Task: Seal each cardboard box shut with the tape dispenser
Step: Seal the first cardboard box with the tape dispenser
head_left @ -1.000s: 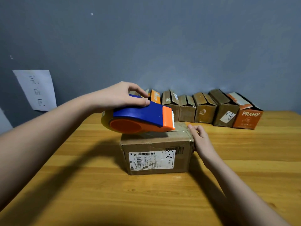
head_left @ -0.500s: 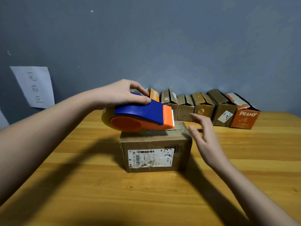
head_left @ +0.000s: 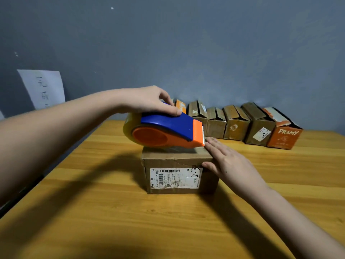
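A brown cardboard box (head_left: 173, 176) with a white shipping label stands at the middle of the wooden table (head_left: 112, 212). On its top rests a blue and orange tape dispenser (head_left: 166, 132), toothed blade pointing right. My left hand (head_left: 149, 101) grips the dispenser's blue top from above. My right hand (head_left: 224, 161) lies flat on the box's right top edge, straight fingers just beside the blade, thumb down the front face.
Several small cardboard boxes (head_left: 235, 124) stand in a row along the grey wall at the back, ending on the right with an orange box (head_left: 283, 135) marked PRAMY. A white paper sheet (head_left: 43, 88) hangs on the wall at left.
My right hand lifted off the box's right side, then came down flat on its top right edge next to the blade. The dispenser stayed on the box top.
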